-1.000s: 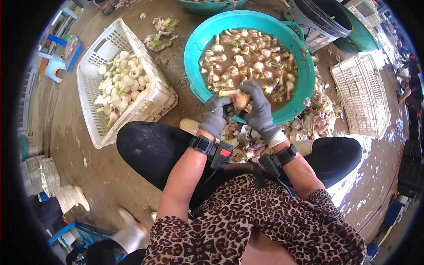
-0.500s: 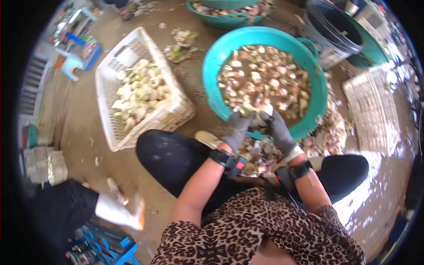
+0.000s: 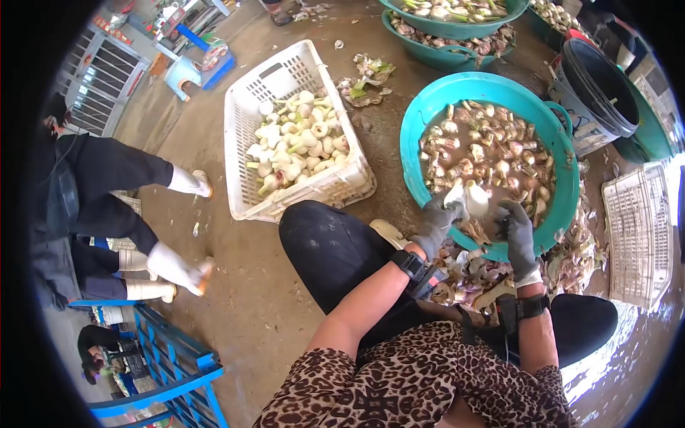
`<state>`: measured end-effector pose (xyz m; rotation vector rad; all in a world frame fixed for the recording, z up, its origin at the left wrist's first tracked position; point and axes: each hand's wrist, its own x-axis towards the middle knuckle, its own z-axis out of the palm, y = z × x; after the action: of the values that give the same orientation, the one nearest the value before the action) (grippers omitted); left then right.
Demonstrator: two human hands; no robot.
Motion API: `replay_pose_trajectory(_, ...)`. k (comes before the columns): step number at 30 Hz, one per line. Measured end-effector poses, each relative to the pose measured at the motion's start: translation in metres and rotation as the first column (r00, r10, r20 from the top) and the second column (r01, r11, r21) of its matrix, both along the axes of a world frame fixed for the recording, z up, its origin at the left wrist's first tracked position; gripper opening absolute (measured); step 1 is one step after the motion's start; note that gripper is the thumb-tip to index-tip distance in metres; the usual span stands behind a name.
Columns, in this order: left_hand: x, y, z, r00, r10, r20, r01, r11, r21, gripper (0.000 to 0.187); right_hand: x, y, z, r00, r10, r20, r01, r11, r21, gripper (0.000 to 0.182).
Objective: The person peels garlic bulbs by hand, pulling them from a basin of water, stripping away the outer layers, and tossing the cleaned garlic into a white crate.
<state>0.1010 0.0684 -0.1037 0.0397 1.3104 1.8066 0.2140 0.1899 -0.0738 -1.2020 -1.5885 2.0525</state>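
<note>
My gloved left hand (image 3: 437, 217) is closed on a white garlic bulb (image 3: 476, 200) above the near rim of a turquoise tub (image 3: 412, 125). To its right, my gloved right hand (image 3: 516, 232) is apart from the bulb, its fingers curled in; whatever they pinch is hidden. Loose papery peel (image 3: 474, 231) shows between the hands. Inside the tub, unpeeled garlic bulbs (image 3: 503, 167) lie in brown water. A white plastic crate (image 3: 239, 167) to the left holds cleaned white garlic bulbs (image 3: 303, 135).
Garlic skins (image 3: 578, 246) lie heaped around the tub's near side. Beyond it stand stacked green tubs (image 3: 446, 30) of garlic and a dark bucket (image 3: 599, 85). An upturned white crate (image 3: 638, 228) is at right. People in white boots (image 3: 178, 271) walk at left, near a blue metal frame (image 3: 171, 357).
My hands have parted, the right one moving away from the bulb. The view has swung left, so the tub and crate sit further right. More of the walking people shows at left.
</note>
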Motion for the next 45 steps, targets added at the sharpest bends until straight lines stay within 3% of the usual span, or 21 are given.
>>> replay_pose_trajectory(2, 0.003, 0.001, 0.001, 0.649, -0.078, -0.757, -0.108, 0.975, -0.193, 0.026, -0.006, -0.01, 0.004, 0.984, 0.174, 0.042, -0.178, 0.928, 0.328, 0.027)
replay_pose_trajectory(6, 0.017, 0.002, -0.001, 0.39, -0.058, -0.919, -0.174, 0.975, -0.136, 0.021, -0.016, -0.009, -0.013, 0.938, -0.013, 0.347, -0.259, 0.638, 0.725, 0.03)
replay_pose_trajectory(7, 0.015, 0.002, -0.012, 0.383, -0.051, -0.922, -0.181, 0.975, -0.129, 0.02, -0.014, -0.009, -0.01, 0.927, 0.005, 0.374, -0.288, 0.647, 0.706, 0.027)
replay_pose_trajectory(8, 0.014, -0.002, 0.007, 0.598, -0.147, -0.788, -0.083, 0.966, -0.244, 0.023, -0.011, -0.007, -0.012, 0.915, -0.028, 0.403, -0.322, 0.552, 0.769, 0.027)
replay_pose_trajectory(10, -0.007, -0.009, 0.008, 0.929, -0.166, -0.332, 0.166, 0.986, -0.028, 0.025, 0.002, 0.006, -0.026, 0.96, 0.108, 0.259, -0.254, 0.728, 0.636, 0.022)
replay_pose_trajectory(13, -0.031, -0.017, 0.027, 0.975, -0.116, -0.187, 0.096, 0.989, -0.114, 0.021, 0.022, 0.014, -0.001, 0.961, 0.275, 0.021, -0.267, 0.91, 0.318, 0.012)
replay_pose_trajectory(15, -0.048, -0.018, 0.025, 0.987, -0.014, -0.16, -0.009, 0.99, -0.144, 0.021, 0.035, 0.022, 0.007, 0.94, 0.328, -0.092, -0.275, 0.892, 0.36, 0.012)
replay_pose_trajectory(16, -0.053, -0.02, 0.026, 0.975, 0.057, -0.213, -0.086, 0.988, -0.13, 0.023, 0.042, 0.025, 0.013, 0.898, 0.387, -0.21, -0.282, 0.871, 0.402, 0.013)
replay_pose_trajectory(18, -0.06, -0.022, 0.013, 0.94, -0.152, -0.305, 0.045, 0.942, -0.333, 0.026, 0.052, 0.03, 0.032, 0.913, 0.329, -0.241, -0.269, 0.93, 0.248, 0.019)
replay_pose_trajectory(20, -0.043, -0.012, 0.009, 0.469, -0.789, -0.398, 0.428, 0.597, -0.679, 0.03, 0.054, 0.034, 0.04, 0.945, 0.222, -0.239, -0.161, 0.954, 0.251, 0.019)
replay_pose_trajectory(21, -0.02, -0.012, 0.032, 0.278, -0.879, -0.388, 0.489, 0.477, -0.73, 0.036, 0.053, 0.035, 0.04, 0.951, 0.201, -0.233, -0.131, 0.95, 0.285, 0.018)
replay_pose_trajectory(22, -0.007, -0.009, 0.033, 0.009, -0.91, -0.415, 0.211, 0.407, -0.889, 0.036, 0.052, 0.035, 0.043, 0.954, 0.187, -0.235, -0.105, 0.941, 0.322, 0.016)
replay_pose_trajectory(24, 0.012, -0.001, 0.057, 0.116, -0.768, -0.629, -0.021, 0.632, -0.775, 0.034, 0.05, 0.032, 0.045, 0.965, 0.182, -0.187, -0.091, 0.908, 0.41, 0.014)
replay_pose_trajectory(28, 0.025, 0.021, 0.086, 0.063, -0.717, -0.694, -0.049, 0.693, -0.72, 0.031, 0.041, 0.028, 0.032, 0.972, 0.234, 0.022, -0.179, 0.676, 0.715, 0.016)
replay_pose_trajectory(32, 0.036, 0.032, 0.089, -0.056, -0.819, -0.571, -0.117, 0.573, -0.811, 0.026, 0.032, 0.011, 0.041, 0.938, 0.234, 0.256, -0.344, 0.532, 0.774, 0.018)
replay_pose_trajectory(34, 0.038, 0.035, 0.084, -0.037, -0.932, -0.36, -0.114, 0.361, -0.925, 0.023, 0.027, 0.007, 0.042, 0.877, 0.196, 0.439, -0.481, 0.371, 0.794, 0.017)
replay_pose_trajectory(36, 0.036, 0.032, 0.081, -0.063, -0.932, -0.358, -0.126, 0.363, -0.923, 0.022, 0.028, 0.006, 0.038, 0.845, 0.201, 0.496, -0.535, 0.344, 0.772, 0.019)
replay_pose_trajectory(39, 0.019, 0.024, 0.069, -0.069, -0.886, -0.459, -0.101, 0.464, -0.88, 0.021, 0.035, 0.013, 0.032, 0.875, 0.277, 0.396, -0.479, 0.393, 0.785, 0.023)
replay_pose_trajectory(42, -0.007, 0.014, 0.056, 0.178, -0.877, -0.446, 0.034, 0.459, -0.888, 0.022, 0.041, 0.028, 0.037, 0.853, 0.51, 0.111, -0.459, 0.631, 0.625, 0.026)
replay_pose_trajectory(44, -0.016, 0.01, 0.05, 0.267, -0.876, -0.402, 0.05, 0.429, -0.902, 0.024, 0.042, 0.034, 0.04, 0.774, 0.586, -0.24, -0.289, 0.664, 0.69, 0.026)
replay_pose_trajectory(45, -0.019, 0.009, 0.044, 0.189, -0.928, -0.322, 0.044, 0.336, -0.941, 0.026, 0.04, 0.032, 0.037, 0.769, 0.472, -0.432, -0.181, 0.808, 0.56, 0.014)
